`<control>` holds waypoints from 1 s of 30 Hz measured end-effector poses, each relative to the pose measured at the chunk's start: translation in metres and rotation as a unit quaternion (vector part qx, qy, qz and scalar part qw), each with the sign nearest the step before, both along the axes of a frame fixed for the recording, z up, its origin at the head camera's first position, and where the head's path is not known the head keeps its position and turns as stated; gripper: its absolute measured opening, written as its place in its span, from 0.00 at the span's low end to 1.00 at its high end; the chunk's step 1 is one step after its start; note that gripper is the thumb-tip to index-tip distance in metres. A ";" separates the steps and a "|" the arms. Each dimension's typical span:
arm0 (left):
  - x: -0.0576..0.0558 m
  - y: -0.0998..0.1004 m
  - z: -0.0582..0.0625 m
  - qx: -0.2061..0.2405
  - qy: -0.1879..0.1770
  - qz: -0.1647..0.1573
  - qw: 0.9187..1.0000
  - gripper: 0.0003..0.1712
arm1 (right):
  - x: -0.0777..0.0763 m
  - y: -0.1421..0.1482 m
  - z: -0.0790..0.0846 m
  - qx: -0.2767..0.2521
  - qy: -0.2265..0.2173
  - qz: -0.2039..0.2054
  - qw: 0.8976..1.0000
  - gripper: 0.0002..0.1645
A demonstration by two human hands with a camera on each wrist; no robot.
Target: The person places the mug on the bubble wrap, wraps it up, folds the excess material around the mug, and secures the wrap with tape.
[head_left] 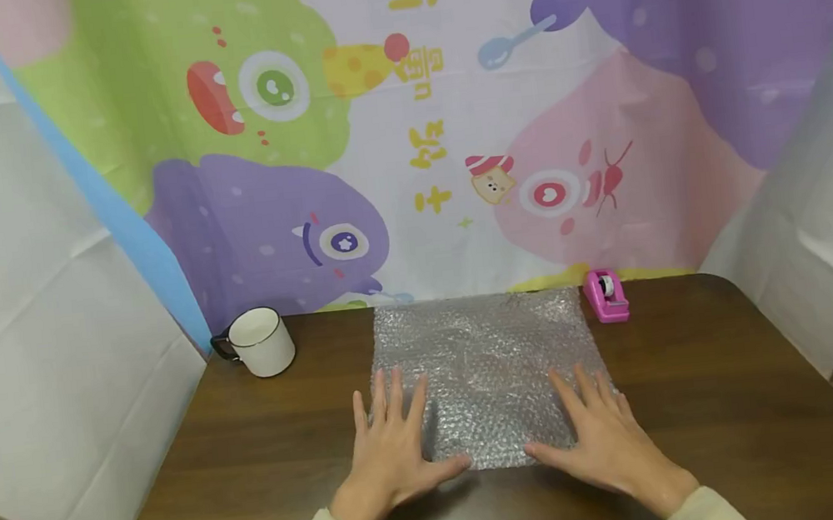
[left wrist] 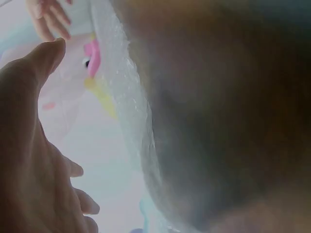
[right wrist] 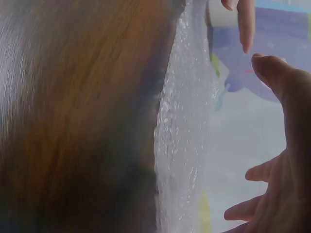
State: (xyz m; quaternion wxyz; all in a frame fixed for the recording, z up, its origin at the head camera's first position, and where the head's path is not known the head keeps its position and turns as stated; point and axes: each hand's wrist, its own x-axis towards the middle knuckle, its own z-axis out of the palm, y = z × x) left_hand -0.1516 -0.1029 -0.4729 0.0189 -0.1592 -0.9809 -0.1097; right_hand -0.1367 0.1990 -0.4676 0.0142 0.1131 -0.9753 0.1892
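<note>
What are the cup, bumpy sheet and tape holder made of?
The cup looks like smooth enamelled metal, or maybe ceramic: white with a thin dark rim. The bumpy sheet seems clear, shiny plastic: its little bubbles catch the light. The tape holder is probably hard plastic, plain bright pink.

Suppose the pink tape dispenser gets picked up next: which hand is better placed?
Probably the right hand: it is open over the right side of the bubble wrap, nearer the pink tape dispenser. The left hand would have to reach across.

Two hands (head_left: 391, 462) (head_left: 605, 441), one sheet (head_left: 487, 370), mug (head_left: 269, 349), dispenser (head_left: 608, 310)
</note>
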 end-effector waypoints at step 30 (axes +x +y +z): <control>-0.085 0.001 0.030 -0.112 -0.055 -0.051 0.991 0.64 | -0.071 -0.006 0.031 0.094 -0.066 0.124 0.986 0.67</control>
